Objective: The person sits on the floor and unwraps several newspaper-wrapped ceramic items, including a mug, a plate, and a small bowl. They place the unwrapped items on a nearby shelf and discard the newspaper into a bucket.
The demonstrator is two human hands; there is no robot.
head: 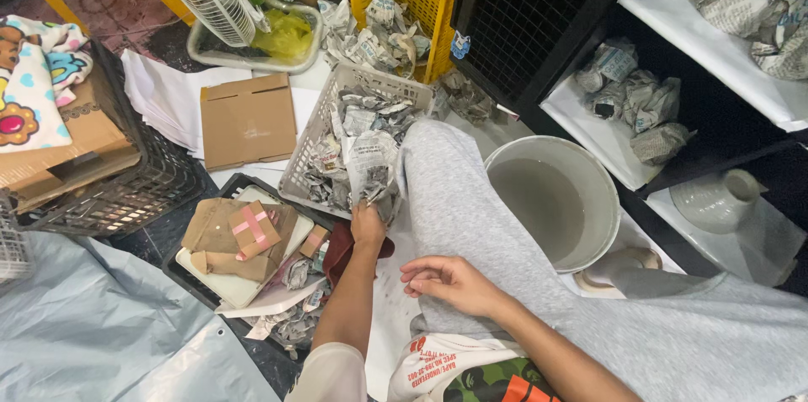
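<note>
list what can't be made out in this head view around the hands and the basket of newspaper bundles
- Left hand: its fingers are buried in the newspaper-wrapped bundle, so the grip is hidden.
- What the bundle holds: covered by its paper.
- White basket: its depth is hidden under crumpled newspaper.
- Right hand: palm faces down on the grey trouser leg, so anything beneath is unseen.
- Grey bucket: its base is cut off by the leg.

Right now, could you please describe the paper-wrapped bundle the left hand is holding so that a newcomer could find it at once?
Start at the white plastic basket full of crumpled newspaper, left of the grey-trousered leg. At its near right corner the left hand grips a newspaper-wrapped bundle. Unlike the loose scraps around it, it stands taller, a tight packet pinched at the bottom.
</note>
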